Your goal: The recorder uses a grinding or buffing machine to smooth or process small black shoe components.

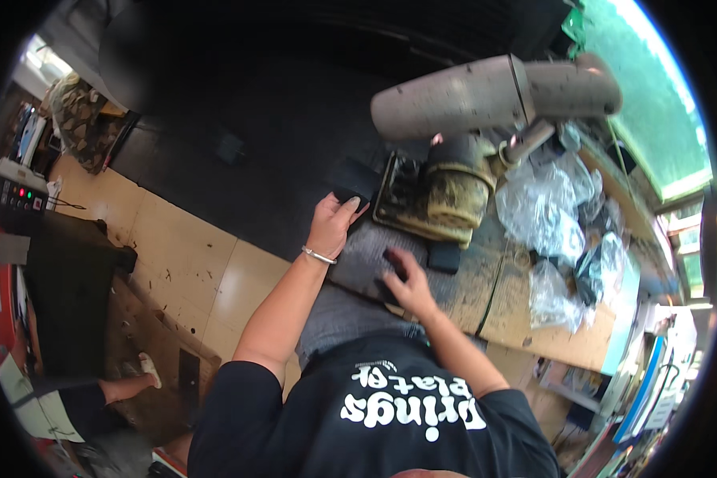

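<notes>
My left hand (331,225), with a silver bracelet at its wrist, pinches a small flat black piece (349,196) between thumb and fingers, just left of a grimy machine. That machine (456,191) has a yellowish, dirt-stained round housing and a dark plate on its left side. My right hand (411,285) hovers over a grey cloth (382,255) in front of it, fingers apart and slightly bent, with darkened fingertips and nothing visible in them. Close by, a black block (444,257) sits at the machine's front right corner.
A thick grey cylindrical arm (454,99) reaches over the machine. Crumpled clear plastic bags (546,207) cover the wooden bench (474,299) at right. Dark sheeting (231,175) spreads ahead and left. Another person's arm (127,388) shows at lower left, near a control box (16,195) with lights.
</notes>
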Motion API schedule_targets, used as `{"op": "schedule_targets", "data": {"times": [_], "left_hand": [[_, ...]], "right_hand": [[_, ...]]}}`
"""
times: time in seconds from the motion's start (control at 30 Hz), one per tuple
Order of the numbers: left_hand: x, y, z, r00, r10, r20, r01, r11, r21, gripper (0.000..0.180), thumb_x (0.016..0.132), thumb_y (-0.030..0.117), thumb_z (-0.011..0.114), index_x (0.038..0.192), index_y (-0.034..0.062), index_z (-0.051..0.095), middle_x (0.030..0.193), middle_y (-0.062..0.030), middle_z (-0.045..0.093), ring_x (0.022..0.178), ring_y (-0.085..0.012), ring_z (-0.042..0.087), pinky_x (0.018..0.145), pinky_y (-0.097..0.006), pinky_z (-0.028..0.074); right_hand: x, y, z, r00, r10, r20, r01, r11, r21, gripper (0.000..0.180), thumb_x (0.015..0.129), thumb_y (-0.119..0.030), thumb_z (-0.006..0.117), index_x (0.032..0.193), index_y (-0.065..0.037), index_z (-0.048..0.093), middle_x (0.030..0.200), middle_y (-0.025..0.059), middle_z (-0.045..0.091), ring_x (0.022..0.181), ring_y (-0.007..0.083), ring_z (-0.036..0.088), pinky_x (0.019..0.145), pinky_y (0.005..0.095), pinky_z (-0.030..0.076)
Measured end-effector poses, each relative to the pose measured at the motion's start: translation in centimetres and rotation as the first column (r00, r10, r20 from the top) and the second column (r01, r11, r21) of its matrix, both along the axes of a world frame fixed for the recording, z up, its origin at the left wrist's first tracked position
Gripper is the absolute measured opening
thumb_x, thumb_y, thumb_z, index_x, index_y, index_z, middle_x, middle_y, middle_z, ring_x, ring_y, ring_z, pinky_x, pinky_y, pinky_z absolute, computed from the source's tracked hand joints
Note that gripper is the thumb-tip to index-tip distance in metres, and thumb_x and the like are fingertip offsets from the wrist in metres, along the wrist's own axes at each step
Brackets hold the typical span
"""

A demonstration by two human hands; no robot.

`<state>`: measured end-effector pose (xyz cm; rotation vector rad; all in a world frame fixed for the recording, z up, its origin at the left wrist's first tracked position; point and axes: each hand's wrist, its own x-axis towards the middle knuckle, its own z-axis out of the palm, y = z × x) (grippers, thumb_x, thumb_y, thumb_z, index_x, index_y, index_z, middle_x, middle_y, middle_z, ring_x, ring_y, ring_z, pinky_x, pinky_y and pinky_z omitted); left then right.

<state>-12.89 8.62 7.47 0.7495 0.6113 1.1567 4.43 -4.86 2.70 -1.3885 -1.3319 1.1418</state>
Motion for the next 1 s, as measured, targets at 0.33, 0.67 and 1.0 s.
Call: {"op": "schedule_targets", "data": {"times": [0.33,0.67,1.0], "left_hand": [[3.1,6.7,4.7,0.994,0.081,-0.079,-0.061,0.973,0.224,0.020,0.094,0.003,0.060,0.113,-0.0026,0.061,0.108,-0.0041,0.066,0.096,-0.0104,0.060,0.089,-0.027,0.047],[4.6,6.7,6.8,0.967,0.134,-0.216,-0.051,0.934,0.354,0.027,0.093,0.000,0.060,0.119,-0.0033,0.062,0.103,-0.0007,0.066,0.090,-0.0046,0.056,0.081,-0.021,0.046],[4.0,6.4,7.7,0.959,0.247,-0.136,-0.170,0.893,0.417,0.024,0.093,-0.001,0.059,0.116,-0.0037,0.063,0.102,-0.0018,0.067,0.092,-0.0053,0.057,0.083,-0.022,0.047]], "right_hand": [[-0.6,-0.9,-0.6,0.967,0.077,0.242,-0.131,0.968,0.213,0.032,0.083,-0.003,0.062,0.115,0.001,0.061,0.118,0.0198,0.062,0.112,0.0358,0.059,0.099,0.0372,0.045],[-0.4,-0.6,-0.5,0.964,0.089,0.252,-0.135,0.975,0.176,0.033,0.082,-0.001,0.062,0.114,0.000,0.061,0.119,0.0187,0.062,0.113,0.0350,0.059,0.100,0.0369,0.045],[-0.3,-0.6,-0.4,0.962,0.091,0.257,-0.138,0.975,0.172,0.033,0.081,-0.002,0.061,0.114,0.000,0.062,0.120,0.0186,0.062,0.114,0.0348,0.059,0.100,0.0369,0.044]]}}
